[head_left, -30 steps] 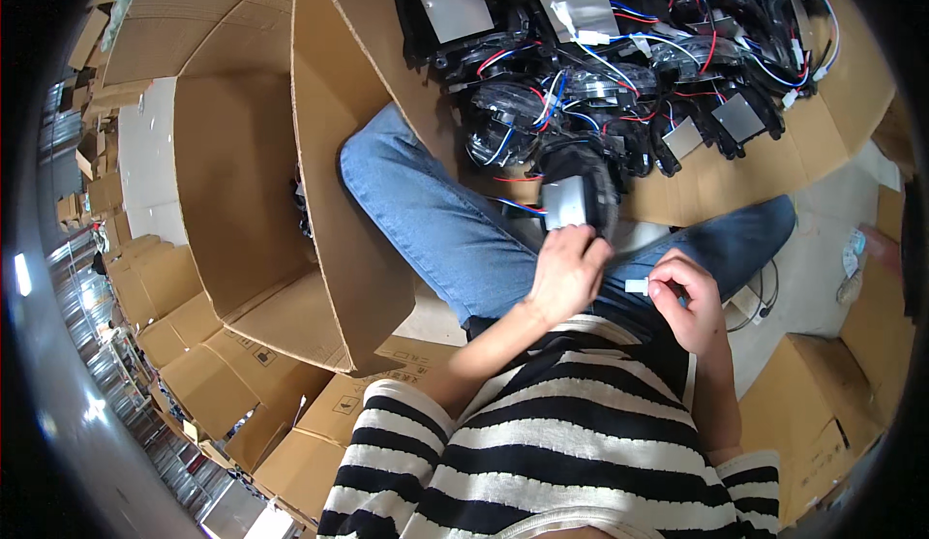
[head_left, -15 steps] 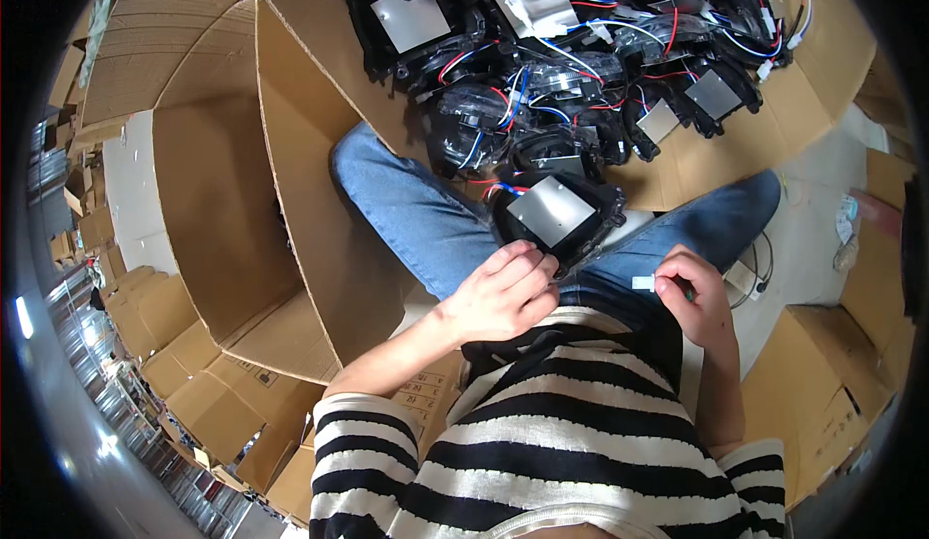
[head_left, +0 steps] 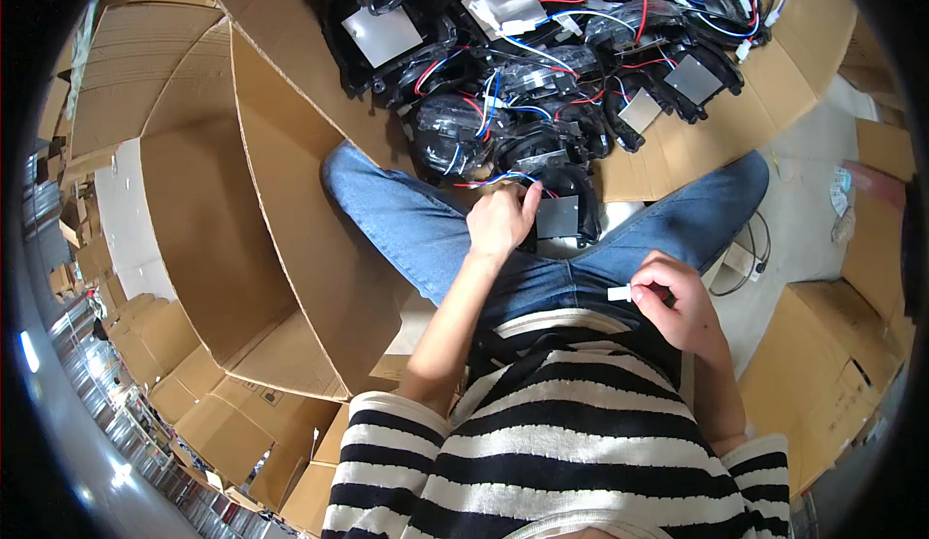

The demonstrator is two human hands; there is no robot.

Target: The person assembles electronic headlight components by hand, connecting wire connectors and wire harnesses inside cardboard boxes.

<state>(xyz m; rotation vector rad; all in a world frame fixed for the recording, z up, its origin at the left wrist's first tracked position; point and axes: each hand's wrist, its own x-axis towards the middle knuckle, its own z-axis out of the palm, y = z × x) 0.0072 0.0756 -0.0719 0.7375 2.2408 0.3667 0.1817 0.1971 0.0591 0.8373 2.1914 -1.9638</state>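
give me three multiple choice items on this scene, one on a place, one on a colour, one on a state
1. Where does the black wired part with the grey plate lie?
A. on the person's lap, between the knees
B. inside the big empty carton
C. on a shelf

2. What colour is the small piece in the right hand?
A. red
B. white
C. green

3. How is the left hand placed?
A. flat on the floor
B. raised clear of everything
C. resting on the black wired part

Key: 1 A, the part sits on the jeans just below the pile of like parts. 2 B, the piece pinched at the fingertips shows white. 3 C, its fingers lie against the part's left edge by the coloured wires.
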